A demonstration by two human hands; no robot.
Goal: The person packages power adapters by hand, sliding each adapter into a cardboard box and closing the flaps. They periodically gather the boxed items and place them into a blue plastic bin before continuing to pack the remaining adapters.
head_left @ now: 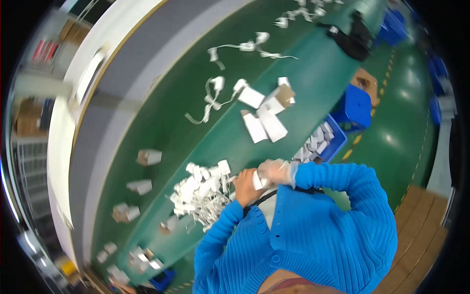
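Close in front of my body, a small white box [260, 180] sits between my two hands. My left hand [246, 187] wraps round it from the left, fingers bent. From the other side my right hand [275, 172] closes over it, somewhat blurred, with a pale band at its wrist. Just left of my left hand lies a heap of white power adapters [199, 188] with tangled white cables, on the green conveyor belt [215, 142]. Beyond my hands, several white cartons [270, 124] lie loosely together, some with brown insides showing.
A blue crate [339, 146] full of small white boxes stands at the belt's right edge, beside a blue bin [356, 108]. White corded adapters [247, 46] lie farther along the green surface. Small boxes [140, 186] are spread at the left. A black item [353, 41] rests far right.
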